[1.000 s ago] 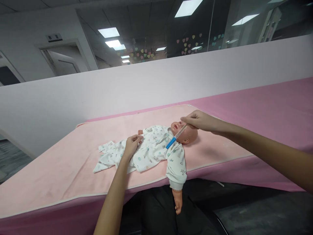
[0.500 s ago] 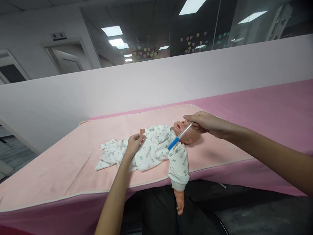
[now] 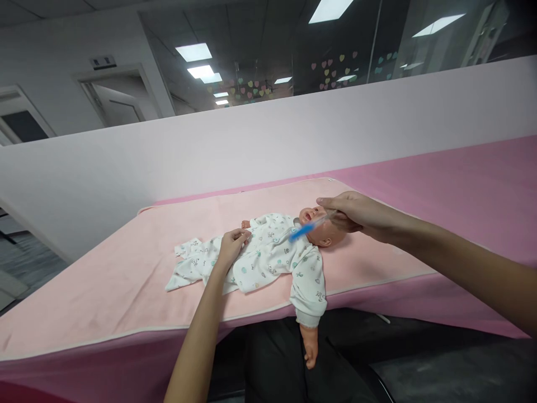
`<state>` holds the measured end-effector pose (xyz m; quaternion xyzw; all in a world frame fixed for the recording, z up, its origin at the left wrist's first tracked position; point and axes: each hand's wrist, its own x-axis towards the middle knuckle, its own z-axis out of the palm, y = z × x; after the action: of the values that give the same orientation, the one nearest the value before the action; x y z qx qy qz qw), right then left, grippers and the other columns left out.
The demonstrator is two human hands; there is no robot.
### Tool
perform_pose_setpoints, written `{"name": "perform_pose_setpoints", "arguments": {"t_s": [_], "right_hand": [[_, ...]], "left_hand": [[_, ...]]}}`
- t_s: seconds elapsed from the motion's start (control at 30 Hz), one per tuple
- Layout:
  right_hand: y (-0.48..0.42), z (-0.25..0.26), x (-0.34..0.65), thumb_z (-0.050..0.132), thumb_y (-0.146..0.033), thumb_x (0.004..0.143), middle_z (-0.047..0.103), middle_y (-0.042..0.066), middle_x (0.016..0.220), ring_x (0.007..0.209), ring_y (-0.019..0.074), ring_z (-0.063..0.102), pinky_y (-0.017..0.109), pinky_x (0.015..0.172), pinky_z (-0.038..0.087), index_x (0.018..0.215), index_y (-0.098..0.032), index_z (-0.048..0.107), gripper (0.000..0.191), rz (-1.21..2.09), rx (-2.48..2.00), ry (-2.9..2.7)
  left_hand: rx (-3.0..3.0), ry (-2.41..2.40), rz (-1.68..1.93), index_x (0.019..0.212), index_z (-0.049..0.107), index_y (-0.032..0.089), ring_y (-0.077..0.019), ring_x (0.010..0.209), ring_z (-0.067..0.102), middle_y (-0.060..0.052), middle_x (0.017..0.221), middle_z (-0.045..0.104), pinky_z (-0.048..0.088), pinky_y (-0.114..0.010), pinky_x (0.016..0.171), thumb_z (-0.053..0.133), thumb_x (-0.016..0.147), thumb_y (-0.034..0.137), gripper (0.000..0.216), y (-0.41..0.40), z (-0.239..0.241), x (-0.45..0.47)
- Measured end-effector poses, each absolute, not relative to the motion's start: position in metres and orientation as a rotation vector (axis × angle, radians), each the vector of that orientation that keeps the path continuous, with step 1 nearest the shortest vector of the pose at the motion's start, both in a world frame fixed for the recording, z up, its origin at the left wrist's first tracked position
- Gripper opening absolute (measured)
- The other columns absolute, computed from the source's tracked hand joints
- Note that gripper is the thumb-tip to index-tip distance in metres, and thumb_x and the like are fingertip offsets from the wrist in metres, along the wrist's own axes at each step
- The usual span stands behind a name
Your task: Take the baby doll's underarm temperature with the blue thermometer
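Hands number two: left hand (image 3: 232, 244) rests with curled fingers on the one doll (image 3: 277, 254) lying on one pink towel (image 3: 126, 285); right hand (image 3: 352, 211) pinches one blue-tipped thermometer (image 3: 308, 228) over the doll's head

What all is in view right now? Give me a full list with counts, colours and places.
doll: one, white printed romper, lying on its back on the towel, one arm hanging over the near edge
stick: one, clear with a blue end, blurred, held over the doll's neck
towel: one, pale pink, spread on the table
table: one, darker pink cover, running along the wall
wall: one, white, low partition behind the table
door: one, white, upper left
heart stickers: many, mixed colours, on the dark glass above the wall
ceiling lights: several, white, overhead
left hand: one, resting on the doll's belly
right hand: one, by the doll's head, pinching the stick
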<state>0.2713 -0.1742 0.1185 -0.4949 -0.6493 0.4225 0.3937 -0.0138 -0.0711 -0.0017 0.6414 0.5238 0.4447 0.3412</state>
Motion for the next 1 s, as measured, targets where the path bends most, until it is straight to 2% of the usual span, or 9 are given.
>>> {"name": "perform_pose_setpoints", "arguments": {"t_s": [0.1,0.27,0.4,0.53,0.6,0.7,0.77,0.93,1.0], "right_hand": [[-0.172,0.113,0.269,0.043,-0.041,0.084,0.019,-0.008,0.042,0.038,0.0043,0.013,0.023,0.039,0.012,0.046,-0.021,0.024,0.047,1.176,-1.246,-1.698],[-0.164,0.119,0.276,0.048,-0.043,0.080,0.019,-0.007,0.042,0.040,0.0053,0.015,0.024,0.040,0.013,0.046,-0.021,0.023,0.048,1.010,-1.296,-1.759],[-0.166,0.128,0.279,0.036,-0.044,0.084,0.016,-0.007,0.044,0.039,0.0068,0.013,0.025,0.039,0.015,0.049,-0.022,0.020,0.045,1.112,-1.112,-1.710],[-0.168,0.126,0.276,0.053,-0.045,0.077,0.018,-0.007,0.044,0.041,0.0053,0.013,0.025,0.041,0.010,0.047,-0.022,0.024,0.048,0.839,-1.312,-1.824],[-0.169,0.132,0.281,0.052,-0.044,0.078,0.018,-0.008,0.043,0.040,0.0050,0.013,0.025,0.041,0.010,0.047,-0.021,0.025,0.048,0.938,-1.312,-1.795],[-0.172,0.146,0.290,0.040,-0.037,0.087,0.017,-0.008,0.043,0.038,0.0053,0.013,0.025,0.041,0.013,0.049,-0.020,0.022,0.045,1.194,-1.014,-1.594],[-0.174,0.148,0.291,0.037,-0.035,0.088,0.015,-0.007,0.042,0.038,0.0056,0.012,0.025,0.041,0.013,0.049,-0.020,0.020,0.044,1.230,-0.890,-1.507],[-0.177,0.124,0.279,0.058,-0.043,0.074,0.023,-0.007,0.041,0.038,0.0044,0.018,0.024,0.040,0.009,0.045,-0.020,0.029,0.048,0.988,-1.266,-1.800],[-0.178,0.125,0.281,0.054,-0.047,0.077,0.022,-0.007,0.040,0.037,0.0045,0.017,0.024,0.039,0.011,0.044,-0.020,0.029,0.049,0.951,-1.235,-1.830]], "left_hand": [[1.678,1.358,1.166,0.074,0.064,0.014,-0.0043,0.039,0.032,0.003,0.053,0.050,0.023,-0.020,0.040,0.059,0.067,0.044,0.032,-0.071,-0.002,-0.014],[1.676,1.376,1.161,0.076,0.064,0.014,-0.0045,0.039,0.032,0.003,0.052,0.050,0.023,-0.020,0.041,0.059,0.067,0.044,0.032,-0.072,-0.001,-0.014],[1.680,1.382,1.153,0.077,0.065,0.013,-0.0044,0.039,0.032,0.003,0.052,0.050,0.022,-0.020,0.041,0.059,0.067,0.044,0.033,-0.073,0.000,-0.013],[1.691,1.367,1.171,0.076,0.064,0.013,-0.0043,0.039,0.031,0.003,0.053,0.050,0.023,-0.020,0.041,0.059,0.067,0.045,0.034,-0.071,-0.001,-0.014],[1.691,1.372,1.163,0.076,0.064,0.013,-0.0043,0.039,0.031,0.003,0.053,0.051,0.023,-0.020,0.041,0.059,0.067,0.045,0.033,-0.071,-0.002,-0.014],[1.688,1.378,1.162,0.076,0.065,0.014,-0.0045,0.039,0.032,0.004,0.052,0.050,0.024,-0.020,0.042,0.059,0.067,0.044,0.032,-0.071,-0.002,-0.014],[1.685,1.374,1.168,0.076,0.065,0.014,-0.0045,0.039,0.032,0.004,0.052,0.050,0.024,-0.020,0.042,0.059,0.067,0.043,0.031,-0.071,-0.001,-0.014],[1.694,1.373,1.169,0.076,0.064,0.013,-0.0043,0.039,0.031,0.004,0.053,0.050,0.023,-0.020,0.042,0.059,0.068,0.042,0.030,-0.071,-0.001,-0.013],[1.706,1.373,1.167,0.076,0.064,0.013,-0.0042,0.039,0.031,0.003,0.053,0.050,0.023,-0.020,0.042,0.059,0.068,0.042,0.030,-0.070,-0.002,-0.014]]}}
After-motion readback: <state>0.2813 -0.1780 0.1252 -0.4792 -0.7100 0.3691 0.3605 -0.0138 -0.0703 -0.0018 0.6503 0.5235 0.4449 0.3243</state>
